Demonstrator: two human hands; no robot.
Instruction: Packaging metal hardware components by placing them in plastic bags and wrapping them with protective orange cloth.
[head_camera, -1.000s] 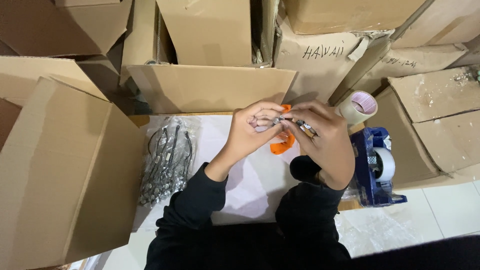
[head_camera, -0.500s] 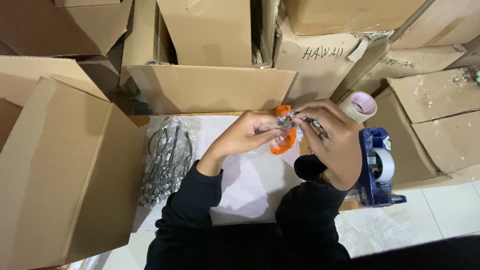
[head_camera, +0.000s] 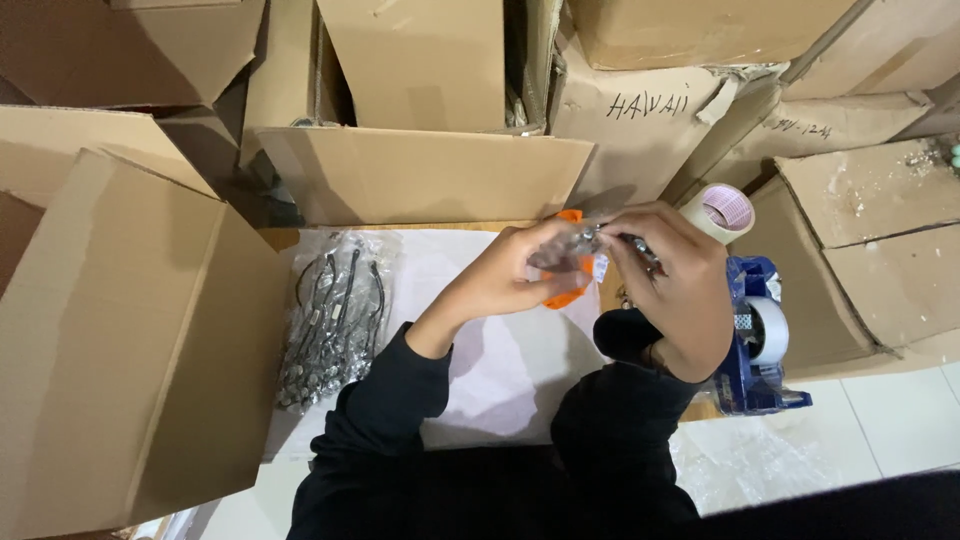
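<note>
Metal piece (head_camera: 585, 238), small and shiny, is pinched by both hands beside the tape dispenser (head_camera: 757, 335). Left hand (head_camera: 520, 272) and right hand (head_camera: 672, 282) have edged slightly closer to that dispenser since earlier. Orange tool (head_camera: 570, 290) stays under them.

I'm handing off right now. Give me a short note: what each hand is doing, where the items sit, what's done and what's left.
Left hand: pinching a small clear-wrapped metal piece against an orange tool, above the white sheet.
Right hand: gripping the other end of the same piece.
Clear bag of metal hooks and cords: lying on the sheet's left side, by the big open carton.
Blue tape dispenser and tape roll: right of the hands.
Done: one bag laid down. Left: the piece in hand is not yet set down.
</note>
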